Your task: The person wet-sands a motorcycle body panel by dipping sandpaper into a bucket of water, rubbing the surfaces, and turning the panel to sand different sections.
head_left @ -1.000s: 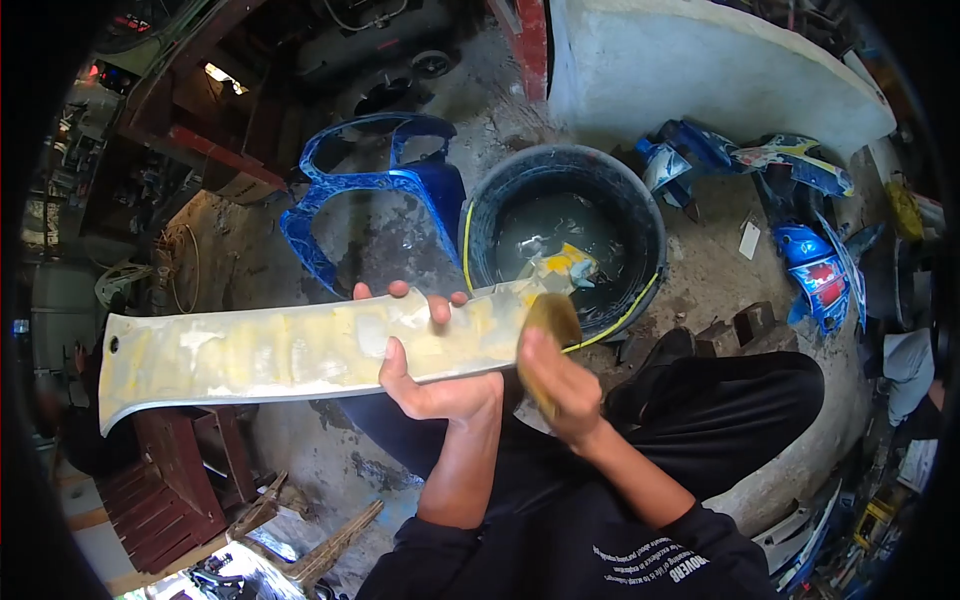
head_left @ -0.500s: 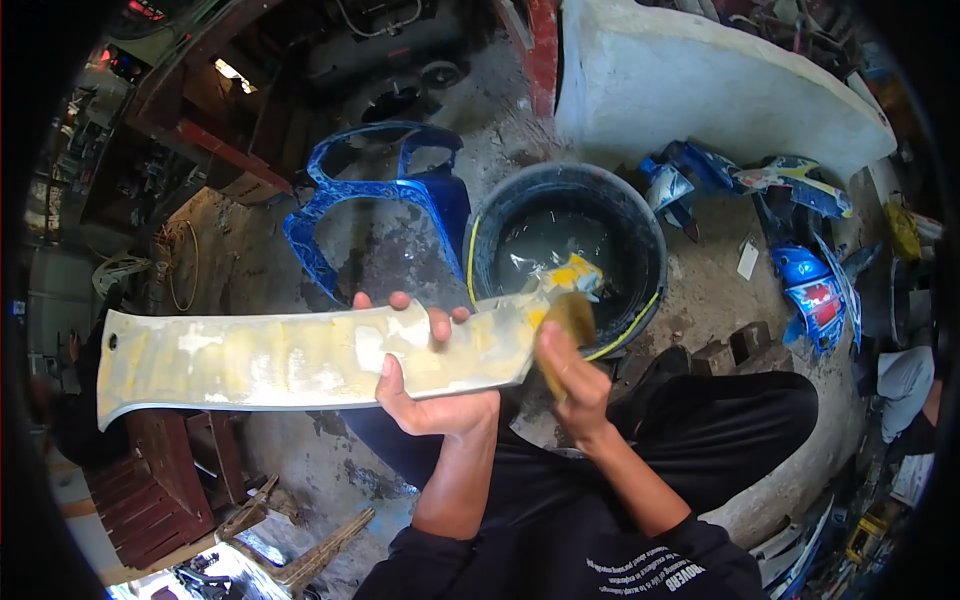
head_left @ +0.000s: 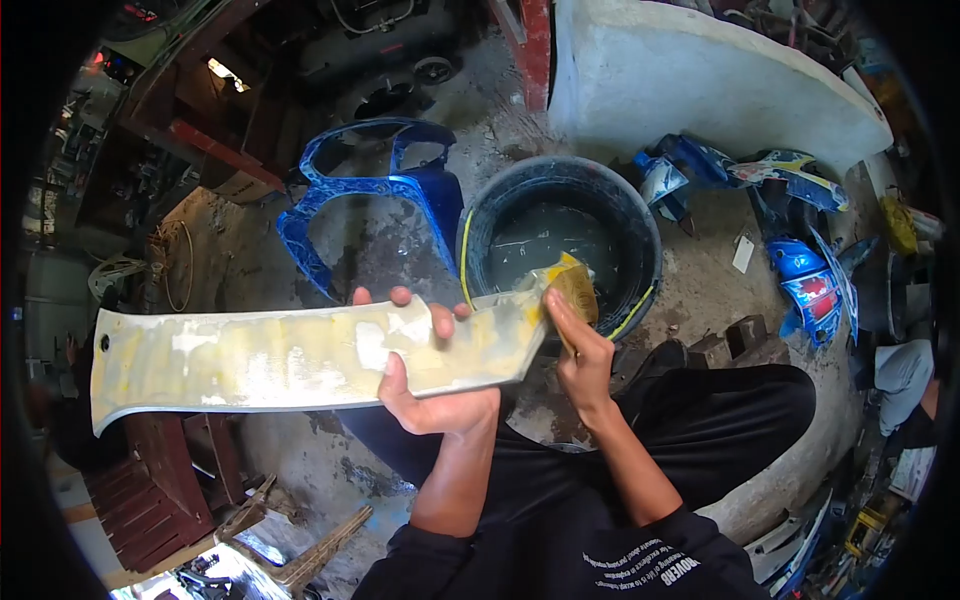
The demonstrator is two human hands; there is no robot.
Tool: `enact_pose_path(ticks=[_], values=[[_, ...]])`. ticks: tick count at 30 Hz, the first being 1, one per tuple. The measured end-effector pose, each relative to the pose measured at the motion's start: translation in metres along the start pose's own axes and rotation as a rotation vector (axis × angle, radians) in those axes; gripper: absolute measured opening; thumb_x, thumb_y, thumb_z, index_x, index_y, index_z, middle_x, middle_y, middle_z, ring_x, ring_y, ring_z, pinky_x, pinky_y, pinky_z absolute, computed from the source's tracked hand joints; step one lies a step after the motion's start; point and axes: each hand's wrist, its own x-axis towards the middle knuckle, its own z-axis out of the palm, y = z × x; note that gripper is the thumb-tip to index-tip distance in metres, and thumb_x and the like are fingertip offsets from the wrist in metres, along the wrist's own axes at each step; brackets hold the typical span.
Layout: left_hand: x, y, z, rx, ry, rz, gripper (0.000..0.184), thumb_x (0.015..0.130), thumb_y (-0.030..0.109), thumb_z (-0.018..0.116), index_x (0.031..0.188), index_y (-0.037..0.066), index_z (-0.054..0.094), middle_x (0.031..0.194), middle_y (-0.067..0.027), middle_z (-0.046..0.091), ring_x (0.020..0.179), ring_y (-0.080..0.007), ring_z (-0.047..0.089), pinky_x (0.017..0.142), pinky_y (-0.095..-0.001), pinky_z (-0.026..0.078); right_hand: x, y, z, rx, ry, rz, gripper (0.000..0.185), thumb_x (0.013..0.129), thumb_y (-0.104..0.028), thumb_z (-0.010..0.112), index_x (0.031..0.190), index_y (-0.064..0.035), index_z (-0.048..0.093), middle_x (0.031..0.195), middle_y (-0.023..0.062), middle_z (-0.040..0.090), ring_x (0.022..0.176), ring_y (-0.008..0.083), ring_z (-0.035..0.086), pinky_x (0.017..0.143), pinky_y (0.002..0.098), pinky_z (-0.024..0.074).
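A long, pale yellow and white panel [head_left: 270, 360], patchy on its surface, stretches across the front of me. Its right end reaches over the rim of a dark bucket [head_left: 478, 200] holding murky water. My left hand [head_left: 445, 408] grips the panel from below near its middle, thumb on the near side and fingertips curling over the far edge. At the panel's narrow right end, my right hand [head_left: 582, 362] pinches a yellowish-brown sheet that looks like sandpaper [head_left: 578, 293], held against that end. Part of the sheet is hidden by my fingers.
Beyond the panel, a blue plastic fairing frame [head_left: 432, 190] lies on the concrete floor. More blue fairing pieces [head_left: 800, 270] lie right of the bucket, near a pale curved slab [head_left: 690, 80]. Dark red wooden furniture [head_left: 150, 490] stands at lower left.
My right hand and the sheet have moved slightly away from me along the panel's end. My left hand keeps its grip. The whole view has shifted a little.
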Motion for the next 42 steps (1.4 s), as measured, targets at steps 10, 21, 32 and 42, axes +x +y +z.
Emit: enact_pose_path(ticks=[10,21,32,42], values=[[-0.001,0.002,0.005,-0.009,-0.065,-0.023,0.082,0.082,0.034,0.054,0.156,0.008,0.03,0.13,-0.0129,0.05,0.087,-0.0216,0.058,0.086,-0.0486,0.047,0.013,-0.022,-0.031,0.066,-0.348,-0.073,0.079,0.069,0.027,0.046,0.14,-0.0029,0.063,0.144,0.0191,0.061,0.138,0.0313,0.056,0.12,0.0383,0.0412],[-0.002,0.001,0.003,-0.002,-0.101,-0.053,0.084,0.082,0.032,0.056,0.157,0.007,0.028,0.13,-0.0137,0.05,0.087,-0.0219,0.058,0.087,-0.0477,0.048,0.007,-0.041,-0.033,0.139,-0.394,-0.187,0.078,0.068,0.025,0.052,0.14,-0.0033,0.063,0.142,0.0205,0.062,0.137,0.0332,0.056,0.118,0.0379,0.043],[-0.007,-0.004,0.0,-0.026,-0.148,-0.051,0.08,0.085,0.034,0.054,0.157,0.008,0.029,0.13,-0.0148,0.049,0.087,-0.0216,0.058,0.088,-0.0502,0.049,0.016,-0.014,-0.026,-0.023,-0.27,-0.054,0.074,0.069,0.022,0.06,0.139,-0.0036,0.065,0.14,0.0176,0.065,0.135,0.0314,0.059,0.117,0.0419,0.046],[-0.006,-0.005,-0.003,-0.025,-0.281,-0.045,0.078,0.088,0.033,0.054,0.158,0.007,0.028,0.131,-0.0154,0.049,0.088,-0.0217,0.058,0.091,-0.0512,0.05,0.014,-0.025,-0.031,-0.021,-0.265,-0.065,0.066,0.073,0.018,0.062,0.136,-0.001,0.066,0.139,0.019,0.064,0.135,0.032,0.059,0.117,0.0426,0.0461]])
